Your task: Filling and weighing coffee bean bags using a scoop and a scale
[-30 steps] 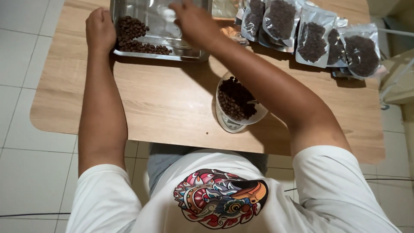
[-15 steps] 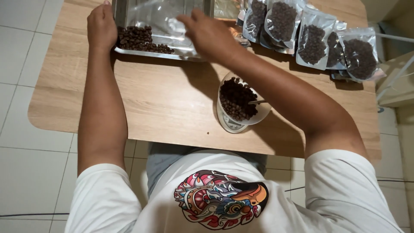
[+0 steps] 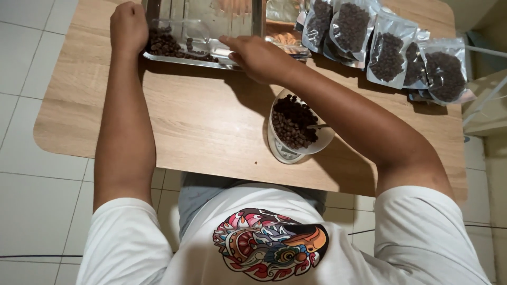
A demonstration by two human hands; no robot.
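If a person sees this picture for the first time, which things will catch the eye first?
First, the white bowl heaped with dark coffee beans, standing on a small scale at the table's near middle. Next, the row of clear bean-filled pouches along the far right edge. Then the metal tray at the far edge, where the left hand rests on its corner and the right hand touches its near rim.

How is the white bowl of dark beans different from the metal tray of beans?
The white bowl is round and heaped full; the metal tray is rectangular and holds only a thin layer. The bowl sits on a scale, untouched; both hands rest at the tray. Both stand on the wooden table and hold similar dark beans.
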